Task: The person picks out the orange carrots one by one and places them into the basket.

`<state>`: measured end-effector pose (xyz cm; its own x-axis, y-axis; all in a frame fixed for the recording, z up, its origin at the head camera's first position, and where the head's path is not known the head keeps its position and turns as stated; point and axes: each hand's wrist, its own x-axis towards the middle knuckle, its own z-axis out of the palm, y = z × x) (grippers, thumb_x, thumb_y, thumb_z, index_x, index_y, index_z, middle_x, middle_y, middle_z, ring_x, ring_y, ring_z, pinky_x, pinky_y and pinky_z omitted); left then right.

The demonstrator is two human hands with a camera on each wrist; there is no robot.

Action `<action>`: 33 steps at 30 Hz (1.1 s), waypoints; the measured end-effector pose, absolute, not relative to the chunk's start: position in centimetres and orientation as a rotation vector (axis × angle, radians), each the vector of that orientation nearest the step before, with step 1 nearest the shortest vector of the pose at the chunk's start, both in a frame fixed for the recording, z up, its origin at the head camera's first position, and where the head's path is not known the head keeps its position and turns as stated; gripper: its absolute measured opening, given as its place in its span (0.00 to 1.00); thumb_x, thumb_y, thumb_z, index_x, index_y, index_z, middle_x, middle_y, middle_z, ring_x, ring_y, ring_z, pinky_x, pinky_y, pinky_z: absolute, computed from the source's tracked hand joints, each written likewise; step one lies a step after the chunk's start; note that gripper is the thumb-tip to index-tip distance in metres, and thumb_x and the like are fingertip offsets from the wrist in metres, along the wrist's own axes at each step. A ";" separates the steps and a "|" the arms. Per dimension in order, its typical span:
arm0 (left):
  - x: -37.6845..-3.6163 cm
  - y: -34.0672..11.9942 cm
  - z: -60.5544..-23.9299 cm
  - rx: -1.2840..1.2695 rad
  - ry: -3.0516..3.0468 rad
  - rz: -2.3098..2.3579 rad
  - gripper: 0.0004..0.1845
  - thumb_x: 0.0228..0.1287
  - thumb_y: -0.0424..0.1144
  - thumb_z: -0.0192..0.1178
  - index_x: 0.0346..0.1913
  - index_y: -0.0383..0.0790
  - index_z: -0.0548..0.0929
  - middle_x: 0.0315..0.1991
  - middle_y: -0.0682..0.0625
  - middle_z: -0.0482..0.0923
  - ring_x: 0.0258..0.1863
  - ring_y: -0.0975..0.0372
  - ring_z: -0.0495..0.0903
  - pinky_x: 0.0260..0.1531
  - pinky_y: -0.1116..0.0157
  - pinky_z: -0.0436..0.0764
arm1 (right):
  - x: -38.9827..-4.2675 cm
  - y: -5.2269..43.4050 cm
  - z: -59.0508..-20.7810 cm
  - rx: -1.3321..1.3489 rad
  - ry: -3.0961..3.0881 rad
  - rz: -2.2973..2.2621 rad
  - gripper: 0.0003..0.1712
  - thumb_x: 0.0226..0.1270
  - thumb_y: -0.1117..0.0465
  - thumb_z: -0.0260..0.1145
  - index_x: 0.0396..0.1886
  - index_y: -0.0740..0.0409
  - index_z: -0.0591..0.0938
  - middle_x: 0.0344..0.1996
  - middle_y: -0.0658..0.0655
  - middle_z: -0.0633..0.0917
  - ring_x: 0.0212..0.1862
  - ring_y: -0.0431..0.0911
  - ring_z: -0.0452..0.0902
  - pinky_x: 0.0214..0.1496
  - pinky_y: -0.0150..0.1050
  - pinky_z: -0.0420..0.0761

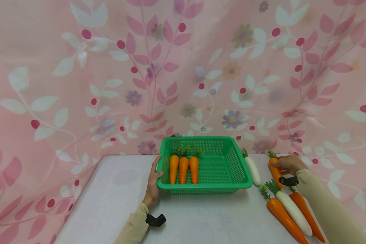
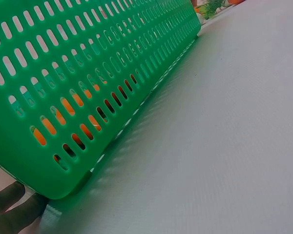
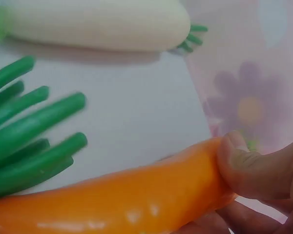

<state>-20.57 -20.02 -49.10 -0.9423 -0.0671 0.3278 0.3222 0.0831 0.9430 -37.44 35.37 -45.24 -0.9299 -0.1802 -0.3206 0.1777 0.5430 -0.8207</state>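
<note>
The white bench (image 1: 116, 193) carried a green basket (image 1: 231, 162) at twelve o'clock. At three o'clock lay one white radish (image 1: 252, 168) just beside it, then orange carrots (image 1: 282, 213) and another radish (image 1: 292, 208).

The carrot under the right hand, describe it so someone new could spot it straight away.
Start at the green basket and look right, past the white radish beside it. The carrot lies near the table's back edge. Alone among the loose carrots, it is gripped by the right hand.

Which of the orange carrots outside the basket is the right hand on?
The far carrot, by the table's back edge, with the right hand gripping its top end. The other two loose carrots lie nearer, flanking a white radish.
</note>
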 end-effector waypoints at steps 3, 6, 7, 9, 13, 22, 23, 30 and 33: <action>-21.2 -20.2 -50.3 -0.242 -2.070 -1.929 0.35 0.69 0.35 0.37 0.79 0.47 0.50 0.80 0.46 0.45 0.75 0.46 0.51 0.67 0.39 0.49 | -39.0 35.8 -46.0 0.024 2.433 -1.289 0.45 0.69 0.54 0.65 0.71 0.80 0.57 0.50 0.72 0.78 0.41 0.53 0.83 0.50 0.53 0.82; -22.1 -20.4 -52.0 -0.237 -2.056 -1.918 0.35 0.69 0.38 0.37 0.79 0.53 0.52 0.79 0.51 0.46 0.75 0.48 0.53 0.67 0.39 0.50 | -38.4 35.0 -44.8 0.013 2.451 -1.319 0.42 0.71 0.56 0.62 0.72 0.80 0.56 0.48 0.65 0.81 0.42 0.48 0.83 0.52 0.54 0.81; -22.2 -20.4 -52.2 -0.238 -2.055 -1.906 0.35 0.69 0.38 0.37 0.79 0.55 0.52 0.79 0.52 0.47 0.74 0.48 0.54 0.67 0.39 0.51 | -38.5 35.0 -44.6 0.004 2.433 -1.351 0.43 0.71 0.55 0.62 0.72 0.79 0.56 0.47 0.60 0.83 0.43 0.48 0.84 0.53 0.55 0.80; -22.2 -20.4 -52.3 -0.242 -2.053 -1.890 0.35 0.68 0.40 0.38 0.79 0.55 0.53 0.79 0.53 0.48 0.73 0.48 0.56 0.66 0.39 0.52 | -38.6 34.8 -44.1 -0.021 2.398 -1.412 0.44 0.72 0.55 0.61 0.73 0.79 0.54 0.43 0.53 0.84 0.43 0.46 0.84 0.56 0.56 0.78; -22.3 -20.4 -52.4 -0.245 -2.054 -1.871 0.34 0.68 0.40 0.38 0.79 0.54 0.53 0.79 0.54 0.48 0.74 0.49 0.54 0.67 0.37 0.50 | -39.0 34.3 -43.1 -0.063 2.298 -1.517 0.45 0.74 0.55 0.59 0.75 0.77 0.48 0.40 0.44 0.82 0.44 0.41 0.83 0.59 0.57 0.75; -21.4 -20.2 -50.4 -0.257 -2.045 -1.928 0.35 0.69 0.35 0.37 0.79 0.47 0.52 0.80 0.47 0.45 0.75 0.47 0.51 0.68 0.38 0.47 | -39.2 32.9 -40.7 -0.103 2.050 -1.728 0.40 0.75 0.61 0.57 0.77 0.70 0.48 0.41 0.46 0.83 0.44 0.42 0.82 0.54 0.47 0.81; -21.1 -20.2 -50.0 -0.265 -2.046 -1.930 0.35 0.69 0.35 0.37 0.79 0.45 0.51 0.80 0.46 0.45 0.75 0.46 0.51 0.68 0.37 0.47 | -39.2 32.8 -40.5 -0.102 2.015 -1.754 0.41 0.75 0.61 0.57 0.77 0.69 0.47 0.41 0.46 0.83 0.44 0.42 0.82 0.53 0.46 0.81; -20.3 -19.9 -48.7 -0.260 -2.084 -1.916 0.35 0.68 0.34 0.37 0.79 0.41 0.50 0.79 0.42 0.44 0.75 0.45 0.51 0.67 0.37 0.49 | -39.2 31.6 -39.5 -0.181 1.822 -1.841 0.42 0.78 0.63 0.50 0.79 0.65 0.36 0.45 0.48 0.81 0.47 0.43 0.81 0.51 0.40 0.82; -20.3 -20.0 -48.8 -0.259 -2.076 -1.922 0.35 0.68 0.34 0.37 0.79 0.42 0.50 0.79 0.43 0.44 0.75 0.45 0.51 0.67 0.37 0.48 | -39.5 31.2 -39.2 -0.220 1.755 -1.874 0.39 0.79 0.63 0.48 0.79 0.65 0.38 0.46 0.50 0.81 0.48 0.43 0.80 0.52 0.39 0.81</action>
<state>-20.30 -19.95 -48.81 -0.9390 -0.0700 0.3368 0.3304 0.0888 0.9397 -39.48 31.24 -39.20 -0.8313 -0.4965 -0.2498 0.2816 0.0113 -0.9595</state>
